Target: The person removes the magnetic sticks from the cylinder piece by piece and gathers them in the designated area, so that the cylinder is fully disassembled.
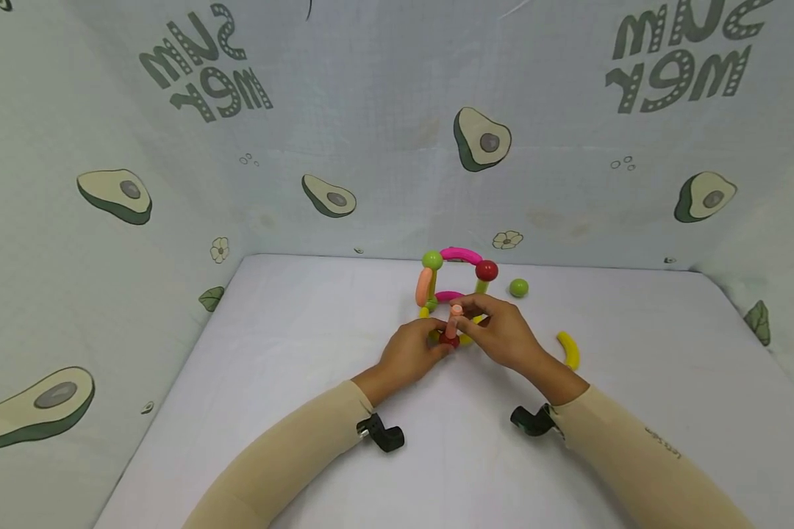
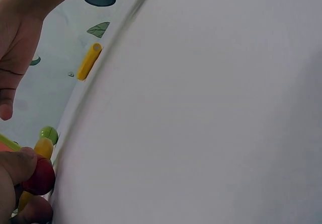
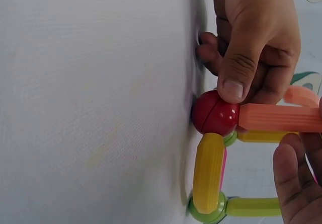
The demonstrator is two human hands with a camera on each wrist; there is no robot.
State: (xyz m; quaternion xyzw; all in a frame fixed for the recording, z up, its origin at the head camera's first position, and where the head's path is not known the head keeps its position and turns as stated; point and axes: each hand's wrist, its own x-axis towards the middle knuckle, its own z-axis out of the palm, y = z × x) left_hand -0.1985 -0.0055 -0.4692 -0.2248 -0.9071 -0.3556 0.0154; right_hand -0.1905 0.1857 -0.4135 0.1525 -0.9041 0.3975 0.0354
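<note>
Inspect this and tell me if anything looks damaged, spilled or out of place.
Nothing looks broken or spilled. A green ball and a yellow stick lie apart from the structure, but seem merely unused. Only the lettering on the backdrop looks odd: it seems to run backwards.

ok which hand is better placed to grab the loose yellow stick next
Probably the right hand: the loose yellow stick lies nearer to it, while the left hand is farther off, holding the red ball. The right would first release the orange stick.
</note>
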